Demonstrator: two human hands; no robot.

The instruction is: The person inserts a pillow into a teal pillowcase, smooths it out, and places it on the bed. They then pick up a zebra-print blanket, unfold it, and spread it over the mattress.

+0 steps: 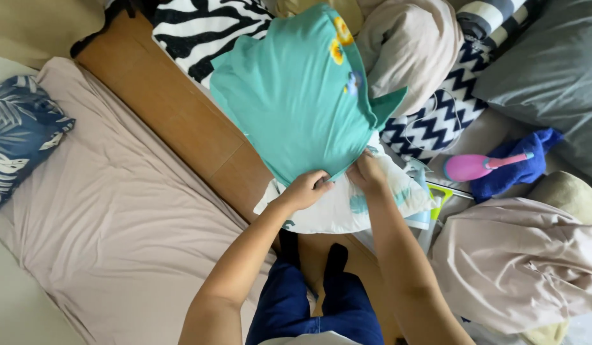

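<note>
step: teal shirt (296,96) held up over the pile, being folded | left hand (307,190) pinching its lower edge | right hand (367,172) gripping the hem alongside | next, I'd judge: needs laying flat on white pillow (347,204)

Soft, even daylight filled the scene, with faint shadows and no glare. The picture was mildly soft throughout, with slight wide-angle stretching at the edges.

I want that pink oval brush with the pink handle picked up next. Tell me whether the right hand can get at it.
Probably yes. The pink oval brush lies uncovered on the blue cloth, but the right hand now grips the teal fabric and must let go first.
</note>
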